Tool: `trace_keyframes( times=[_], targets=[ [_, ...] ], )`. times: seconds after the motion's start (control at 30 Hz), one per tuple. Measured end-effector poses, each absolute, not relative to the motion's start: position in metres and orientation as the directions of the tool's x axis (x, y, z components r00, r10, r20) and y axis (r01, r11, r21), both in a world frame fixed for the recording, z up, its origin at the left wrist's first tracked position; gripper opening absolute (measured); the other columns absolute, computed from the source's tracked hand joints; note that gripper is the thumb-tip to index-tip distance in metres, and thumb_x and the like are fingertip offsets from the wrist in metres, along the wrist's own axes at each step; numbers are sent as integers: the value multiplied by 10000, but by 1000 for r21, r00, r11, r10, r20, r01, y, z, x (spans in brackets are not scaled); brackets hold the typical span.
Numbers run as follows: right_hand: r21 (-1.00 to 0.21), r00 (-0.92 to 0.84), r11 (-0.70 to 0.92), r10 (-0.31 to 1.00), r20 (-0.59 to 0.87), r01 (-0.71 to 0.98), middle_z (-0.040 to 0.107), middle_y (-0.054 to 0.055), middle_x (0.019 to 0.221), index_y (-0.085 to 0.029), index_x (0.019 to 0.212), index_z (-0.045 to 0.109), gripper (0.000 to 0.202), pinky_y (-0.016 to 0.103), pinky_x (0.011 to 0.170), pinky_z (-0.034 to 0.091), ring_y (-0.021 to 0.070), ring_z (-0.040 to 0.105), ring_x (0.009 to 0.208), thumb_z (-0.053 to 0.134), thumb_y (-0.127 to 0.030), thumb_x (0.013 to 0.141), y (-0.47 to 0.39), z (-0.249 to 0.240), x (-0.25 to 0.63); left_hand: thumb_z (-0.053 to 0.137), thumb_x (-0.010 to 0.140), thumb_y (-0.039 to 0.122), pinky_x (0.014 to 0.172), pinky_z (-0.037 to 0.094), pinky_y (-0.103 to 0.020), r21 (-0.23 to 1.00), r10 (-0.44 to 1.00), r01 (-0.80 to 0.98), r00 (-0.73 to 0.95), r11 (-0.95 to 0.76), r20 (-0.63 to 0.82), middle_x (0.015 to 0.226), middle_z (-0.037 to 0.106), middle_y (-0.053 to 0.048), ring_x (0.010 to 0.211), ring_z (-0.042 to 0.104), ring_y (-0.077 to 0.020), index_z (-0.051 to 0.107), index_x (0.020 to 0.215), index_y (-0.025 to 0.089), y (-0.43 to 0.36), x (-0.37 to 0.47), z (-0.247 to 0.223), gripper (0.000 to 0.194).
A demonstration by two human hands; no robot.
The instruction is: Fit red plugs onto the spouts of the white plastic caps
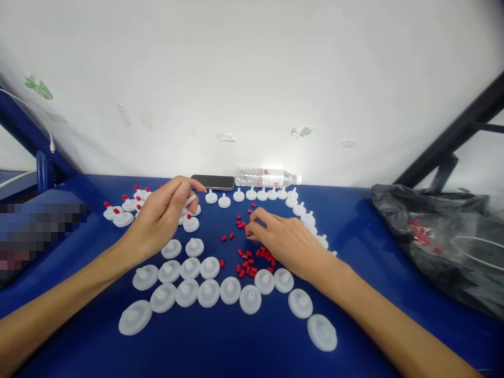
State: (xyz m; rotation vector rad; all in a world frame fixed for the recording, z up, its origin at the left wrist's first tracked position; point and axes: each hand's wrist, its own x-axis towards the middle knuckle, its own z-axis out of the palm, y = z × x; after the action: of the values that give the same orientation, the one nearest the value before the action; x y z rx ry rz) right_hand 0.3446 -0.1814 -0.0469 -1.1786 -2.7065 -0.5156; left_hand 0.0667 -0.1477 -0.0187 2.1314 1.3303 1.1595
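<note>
My left hand (167, 206) is closed round a white nozzle lid (190, 201), partly hidden by the fingers. Below it stands a white nozzle lid with a red tip cap (191, 223). My right hand (277, 236) reaches in among loose red tip caps (244, 256), its thumb and fingers pinched together. Whatever lies between those fingertips is hidden. Several white nozzle lids (209, 292) without red caps curve round the pile, spouts up. More lids with red caps (123, 218) are grouped left of my left hand.
Along the wall lie a dark phone (212, 182) and a clear plastic bottle (268, 177) on its side. A black plastic bag (394, 205) with red pieces in it sits at the right. Blue and black frame bars (464, 113) rise at both sides of the blue table (220, 346).
</note>
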Motion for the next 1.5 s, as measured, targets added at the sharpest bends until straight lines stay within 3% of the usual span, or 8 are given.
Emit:
trace_keyframes(
  times=[0.2,0.47,0.6,0.73,0.83,1.0,1.17,1.5],
  targets=[
    [187,-618,595,700,357,782,654,68,1156,-156,1128,646,232,281,435,342,125,642,711,462,-295,1151,-180,-48,343,507,1059,349,563,492,-270,827,897,355,251,-436,365,943,568,-4,764,572,-171,489,1301,318,-147,62,-31,245],
    [-27,-537,607,722,437,794,672,43,1143,-190,1170,613,279,289,457,335,124,586,612,422,-393,1160,-181,-46,343,617,1011,412,591,534,-279,656,859,557,366,-510,357,1234,679,-73,898,677,-206,338,1614,333,-150,67,-32,669],
    [-122,-510,622,725,462,773,671,38,1122,-195,1166,613,257,280,480,340,137,630,675,441,-386,1156,-182,-44,343,593,1030,370,660,542,-278,518,802,613,427,-597,419,1386,656,-88,1116,660,-252,521,1552,340,-153,66,-33,527],
    [-132,-504,637,704,500,759,674,45,1136,-200,1172,609,245,270,472,321,130,631,697,435,-373,1161,-183,-43,341,568,1051,322,675,537,-269,382,710,614,479,-691,516,1281,634,-98,1006,648,-206,704,1354,303,-157,70,-32,333],
    [-123,-498,648,680,539,752,679,34,1089,-203,1157,609,229,266,473,322,120,612,668,451,-368,1157,-185,-44,339,555,1070,302,724,563,-276,319,661,599,524,-734,537,1223,647,-82,921,656,-174,697,1359,314,-159,73,-33,322],
    [-108,-517,691,626,584,714,693,22,1041,-187,1137,612,224,263,465,342,111,636,669,455,-346,1158,-189,-42,336,670,1030,305,934,595,-311,246,564,532,594,-810,574,1216,747,-37,1072,723,-201,609,1430,312,-163,74,-35,405],
    [-80,-538,713,592,600,696,703,27,1051,-195,1162,613,233,258,464,352,112,652,695,444,-355,1161,-192,-40,333,740,991,264,831,579,-232,228,539,520,588,-823,603,1087,771,-1,853,707,-126,650,1276,265,-167,74,-33,299],
    [-40,-564,727,565,602,686,702,10,1001,-190,1138,601,218,258,450,332,100,601,648,450,-345,1162,-193,-39,333,745,982,413,829,594,-273,299,604,552,530,-778,595,1070,793,-6,898,750,-167,683,1251,276,-172,77,-29,308]
  ],
)
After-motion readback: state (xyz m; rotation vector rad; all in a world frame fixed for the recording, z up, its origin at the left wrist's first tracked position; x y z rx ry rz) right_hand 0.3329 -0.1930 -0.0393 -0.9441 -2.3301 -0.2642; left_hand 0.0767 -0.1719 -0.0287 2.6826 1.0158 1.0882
